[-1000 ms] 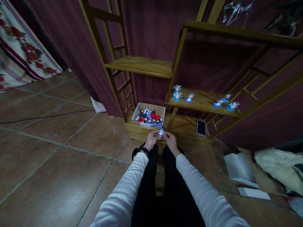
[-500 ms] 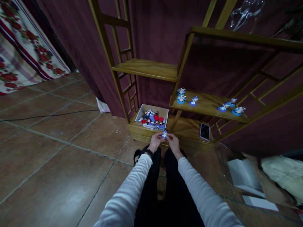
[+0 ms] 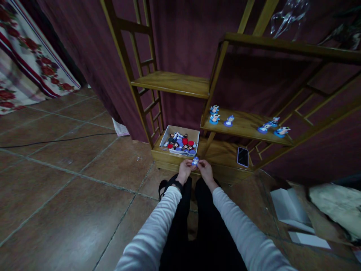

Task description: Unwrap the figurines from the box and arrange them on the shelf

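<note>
Between my two hands is a small purple-and-white figurine (image 3: 195, 161), held upright just in front of the box. My left hand (image 3: 185, 170) pinches it from the left side, and my right hand (image 3: 206, 171) grips it from the right. Just beyond them, an open cardboard box (image 3: 166, 136) holds a jumble of several small figurines with red, purple and dark bases. On the shelf to the right stand a purple figurine (image 3: 229, 121), blue-based figurines (image 3: 214, 119) at its left, and more figurines (image 3: 264, 128) toward the right end.
The wooden display rack (image 3: 170, 82) has stepped shelves and upright posts around the box. A phone (image 3: 243, 156) lies on the low shelf at right. A clear glass ornament (image 3: 290, 19) stands high up. White card pieces (image 3: 291, 210) lie on the floor at right.
My hands keep hold of the figurine in nearly the same spot. The whole view has shifted slightly; the figurines on the shelf and in the box stay where they were.
</note>
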A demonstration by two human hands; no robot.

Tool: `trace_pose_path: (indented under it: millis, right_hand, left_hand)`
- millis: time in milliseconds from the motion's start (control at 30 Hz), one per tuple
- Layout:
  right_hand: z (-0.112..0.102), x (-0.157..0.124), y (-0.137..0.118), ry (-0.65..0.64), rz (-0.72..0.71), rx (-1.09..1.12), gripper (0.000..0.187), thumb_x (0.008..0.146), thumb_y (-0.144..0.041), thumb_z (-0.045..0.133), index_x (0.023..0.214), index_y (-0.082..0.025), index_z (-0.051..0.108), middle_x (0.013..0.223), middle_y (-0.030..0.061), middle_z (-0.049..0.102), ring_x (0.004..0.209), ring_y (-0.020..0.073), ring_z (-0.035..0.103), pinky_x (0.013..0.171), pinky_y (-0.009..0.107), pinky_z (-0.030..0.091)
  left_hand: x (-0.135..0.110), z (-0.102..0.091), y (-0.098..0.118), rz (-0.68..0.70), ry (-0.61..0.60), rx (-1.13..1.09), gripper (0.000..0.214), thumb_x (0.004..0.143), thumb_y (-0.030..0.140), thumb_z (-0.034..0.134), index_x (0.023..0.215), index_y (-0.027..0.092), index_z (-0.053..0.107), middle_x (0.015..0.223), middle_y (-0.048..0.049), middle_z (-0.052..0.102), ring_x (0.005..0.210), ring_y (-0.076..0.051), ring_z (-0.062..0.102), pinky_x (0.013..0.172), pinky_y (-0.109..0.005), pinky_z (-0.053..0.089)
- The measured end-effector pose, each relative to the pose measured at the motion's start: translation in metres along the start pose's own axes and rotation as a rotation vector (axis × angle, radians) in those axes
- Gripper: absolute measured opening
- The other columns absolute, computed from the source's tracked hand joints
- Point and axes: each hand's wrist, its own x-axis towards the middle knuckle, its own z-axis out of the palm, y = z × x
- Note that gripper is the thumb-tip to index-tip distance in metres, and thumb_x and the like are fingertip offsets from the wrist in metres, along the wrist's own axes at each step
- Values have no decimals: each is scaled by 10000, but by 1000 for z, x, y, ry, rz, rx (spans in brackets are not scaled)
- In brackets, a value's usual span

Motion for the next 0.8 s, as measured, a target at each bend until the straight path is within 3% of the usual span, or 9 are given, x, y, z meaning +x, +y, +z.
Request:
trace_pose_path:
  millis: [367, 533, 667, 800]
  right_hand:
    - [1, -4, -4, 46, -14, -6, 228, 717, -312, 530, 876, -185, 633, 847, 39, 681, 733, 177, 626, 672, 297, 511]
    - [1, -8, -9, 58, -130, -74, 212, 710, -264, 547, 896, -189, 616, 910, 49, 663, 795, 176, 617, 764, 308, 487]
    - [-1, -13, -15, 23, -185, 7, 194, 712, -230, 534, 893, -193, 593, 910, 45, 656, 850, 181, 615, 800, 315, 479]
    - [-3, -17, -21, -24, -155, 102, 178, 707, -218, 532, 879, -198, 574, 928, 49, 659, 894, 190, 620, 807, 324, 486]
  left_hand:
    - [0, 0, 1, -14, -69, -74, 340, 504, 134, 788, 783, 126, 593, 643, -10, 640, 602, -116, 609, 669, -284, 512]
    - [-5, 2, 3, 69, -69, -39, 313, 532, 156, 764, 781, 147, 575, 653, -7, 653, 617, -119, 610, 660, -276, 504]
    - [-9, 3, 5, 143, -64, -44, 265, 552, 169, 748, 761, 153, 586, 731, -28, 681, 671, -136, 624, 662, -271, 500]
    - [-15, 2, 9, 114, -75, -90, 203, 597, 198, 722, 763, 148, 618, 773, -47, 690, 702, -143, 629, 689, -282, 497]
